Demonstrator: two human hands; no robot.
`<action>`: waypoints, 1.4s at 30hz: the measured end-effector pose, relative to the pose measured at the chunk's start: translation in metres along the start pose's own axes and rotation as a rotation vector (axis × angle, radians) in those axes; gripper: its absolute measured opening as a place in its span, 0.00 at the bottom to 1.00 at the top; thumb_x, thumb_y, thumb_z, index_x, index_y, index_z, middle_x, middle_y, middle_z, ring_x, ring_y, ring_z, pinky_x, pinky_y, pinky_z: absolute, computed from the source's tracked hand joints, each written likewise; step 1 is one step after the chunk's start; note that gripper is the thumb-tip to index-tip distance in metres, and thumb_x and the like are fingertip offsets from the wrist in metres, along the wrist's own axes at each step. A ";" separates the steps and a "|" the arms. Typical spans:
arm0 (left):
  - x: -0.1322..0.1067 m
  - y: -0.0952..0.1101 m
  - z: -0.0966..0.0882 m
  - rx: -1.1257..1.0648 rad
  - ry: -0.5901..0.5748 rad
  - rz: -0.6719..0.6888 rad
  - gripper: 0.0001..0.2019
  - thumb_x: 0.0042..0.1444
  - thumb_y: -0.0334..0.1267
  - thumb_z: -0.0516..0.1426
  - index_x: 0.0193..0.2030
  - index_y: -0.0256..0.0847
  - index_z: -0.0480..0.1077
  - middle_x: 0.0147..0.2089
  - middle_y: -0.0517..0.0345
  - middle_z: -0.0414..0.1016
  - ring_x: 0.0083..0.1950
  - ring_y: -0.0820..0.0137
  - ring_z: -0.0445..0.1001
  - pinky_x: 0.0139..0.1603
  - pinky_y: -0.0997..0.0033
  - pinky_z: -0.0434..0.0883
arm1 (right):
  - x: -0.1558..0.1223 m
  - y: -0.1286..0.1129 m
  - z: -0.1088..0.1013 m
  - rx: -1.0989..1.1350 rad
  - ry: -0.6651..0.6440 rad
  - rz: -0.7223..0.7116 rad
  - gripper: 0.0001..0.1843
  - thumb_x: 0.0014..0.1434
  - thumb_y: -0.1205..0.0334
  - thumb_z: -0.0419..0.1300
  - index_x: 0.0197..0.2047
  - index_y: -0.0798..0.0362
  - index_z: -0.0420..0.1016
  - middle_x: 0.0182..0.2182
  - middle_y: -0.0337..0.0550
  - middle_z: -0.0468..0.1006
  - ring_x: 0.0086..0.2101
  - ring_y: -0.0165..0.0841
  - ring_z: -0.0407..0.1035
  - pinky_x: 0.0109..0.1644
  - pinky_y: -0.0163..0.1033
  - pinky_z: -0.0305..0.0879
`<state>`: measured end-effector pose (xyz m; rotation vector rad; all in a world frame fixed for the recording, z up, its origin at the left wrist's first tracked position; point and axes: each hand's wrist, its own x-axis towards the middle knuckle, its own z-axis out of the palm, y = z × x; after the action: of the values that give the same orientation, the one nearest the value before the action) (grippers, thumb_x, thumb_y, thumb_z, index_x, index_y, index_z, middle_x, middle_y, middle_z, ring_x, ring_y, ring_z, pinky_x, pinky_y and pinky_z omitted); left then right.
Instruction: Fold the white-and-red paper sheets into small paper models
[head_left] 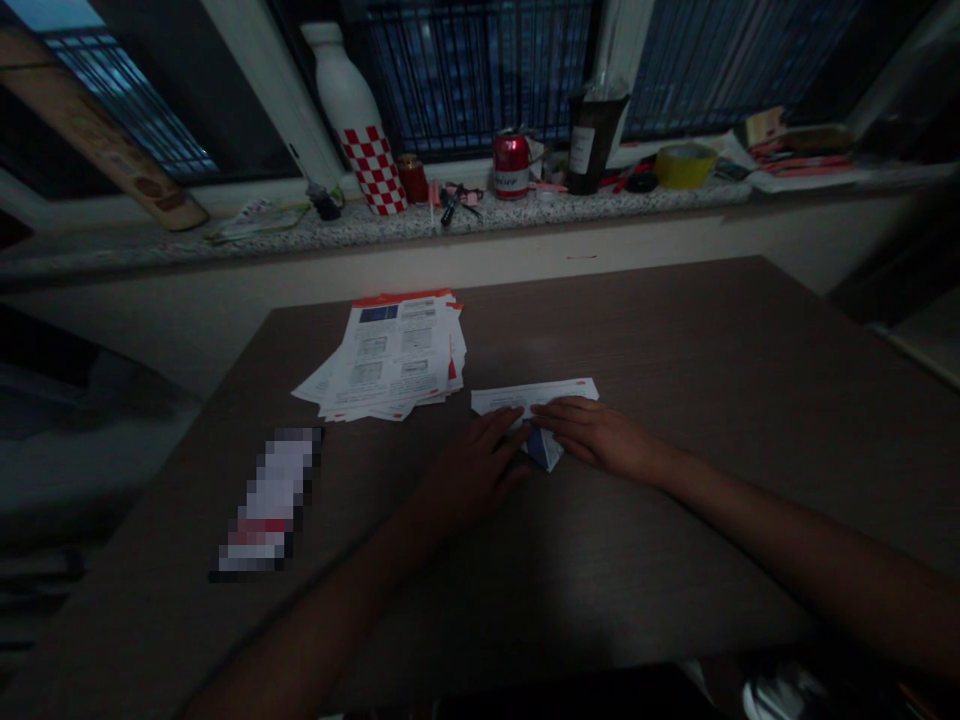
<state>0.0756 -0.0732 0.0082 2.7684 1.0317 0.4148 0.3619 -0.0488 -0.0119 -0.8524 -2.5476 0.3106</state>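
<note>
While one folded sheet (551, 390), white and printed with a blue lower tip, is pressed on the brown table (712, 350) by the left hand (471, 465) and right hand (611, 436), their fingers (564, 412) are laid nearly straight across it, ungripping. One paper stack (401, 350) and one pixelated object (271, 500) are seen leftward, one checkered bottle (354, 115) and one red can (511, 165) on the speckled windowsill (409, 230).

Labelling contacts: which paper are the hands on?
The folded sheet, under the left hand and right hand; the other papers lie stacked to its left.
</note>
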 end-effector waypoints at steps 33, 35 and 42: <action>-0.023 0.025 -0.002 -0.092 -0.114 0.131 0.26 0.77 0.49 0.53 0.76 0.42 0.60 0.74 0.46 0.68 0.75 0.54 0.66 0.74 0.48 0.68 | 0.001 -0.007 -0.001 0.060 -0.003 0.062 0.26 0.75 0.62 0.56 0.73 0.45 0.69 0.70 0.46 0.73 0.67 0.44 0.68 0.71 0.57 0.67; -0.022 0.026 -0.004 -0.092 -0.121 0.129 0.25 0.77 0.48 0.53 0.76 0.43 0.61 0.74 0.47 0.68 0.75 0.54 0.66 0.73 0.48 0.68 | 0.000 -0.008 -0.002 0.055 -0.004 0.074 0.26 0.75 0.60 0.57 0.74 0.44 0.69 0.70 0.46 0.73 0.67 0.46 0.67 0.71 0.59 0.67; -0.018 0.029 -0.003 -0.068 -0.120 0.135 0.23 0.76 0.47 0.54 0.73 0.43 0.65 0.72 0.48 0.71 0.74 0.54 0.67 0.72 0.47 0.68 | -0.002 -0.015 -0.003 0.064 -0.013 0.113 0.29 0.73 0.56 0.61 0.74 0.44 0.67 0.71 0.48 0.71 0.69 0.47 0.66 0.72 0.60 0.66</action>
<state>0.0790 -0.1065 0.0144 2.7724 0.7927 0.2903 0.3567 -0.0614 -0.0048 -0.9746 -2.4922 0.4320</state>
